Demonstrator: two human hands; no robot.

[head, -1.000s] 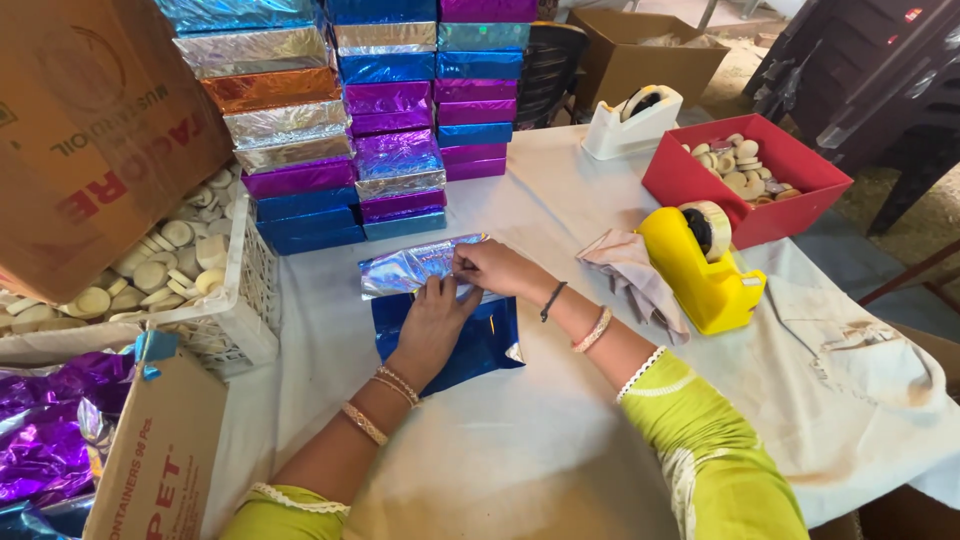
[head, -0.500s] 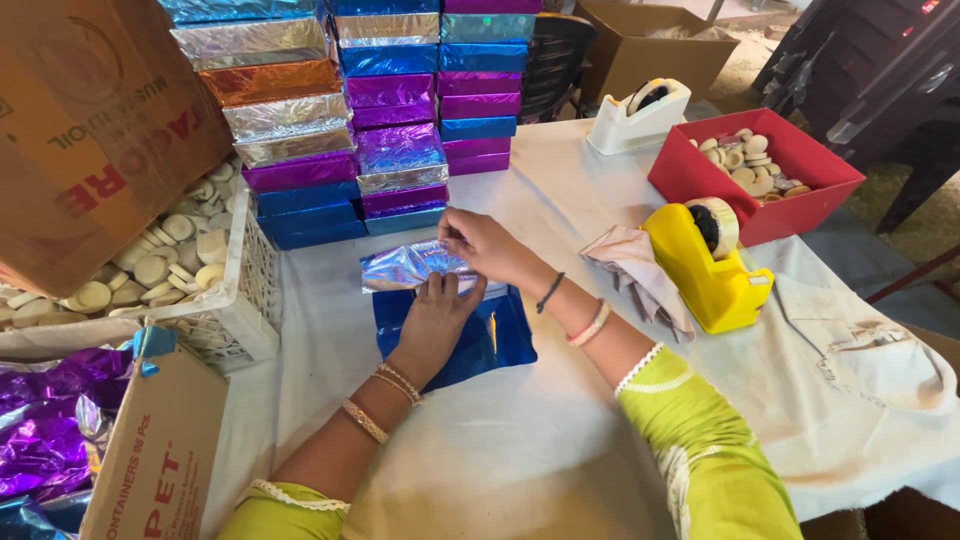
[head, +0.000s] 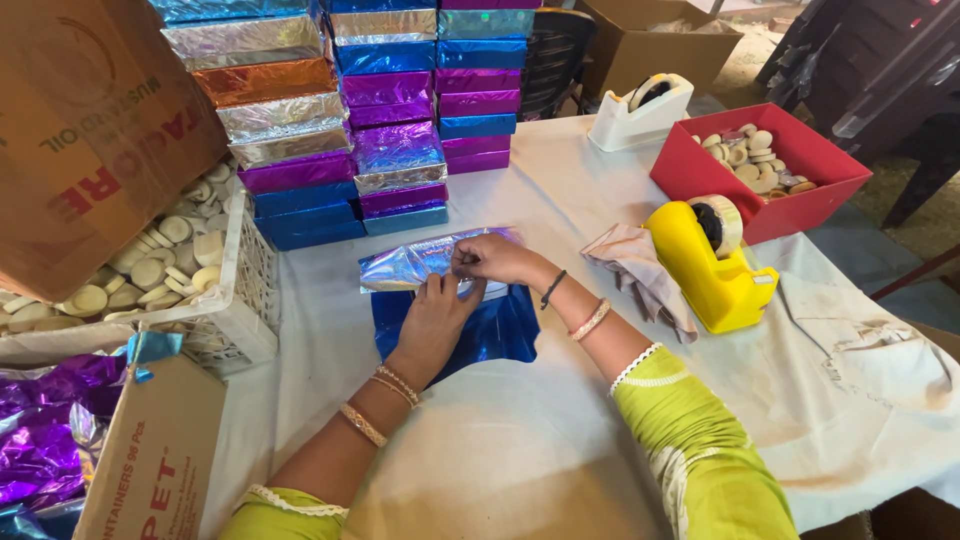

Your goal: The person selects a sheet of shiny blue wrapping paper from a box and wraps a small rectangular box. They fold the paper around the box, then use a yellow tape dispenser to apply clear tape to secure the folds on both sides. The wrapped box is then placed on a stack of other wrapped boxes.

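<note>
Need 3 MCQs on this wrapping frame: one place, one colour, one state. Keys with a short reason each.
1. Where is the yellow tape dispenser?
A. On the table to the right of the hands
B. Inside the white basket
C. On top of the foil box stacks

2. What colour is the foil sheet lying under the hands?
A. Orange
B. Blue
C. Green

3. What is the right hand doing?
A. Resting flat on the cloth
B. Holding a tape roll
C. Pinching the foil on the box

Key: 1 A, it stands on the white tablecloth beside the red tray. 2 B, blue foil shows beneath the left hand. 3 C, its fingertips close on the silver-wrapped box.
</note>
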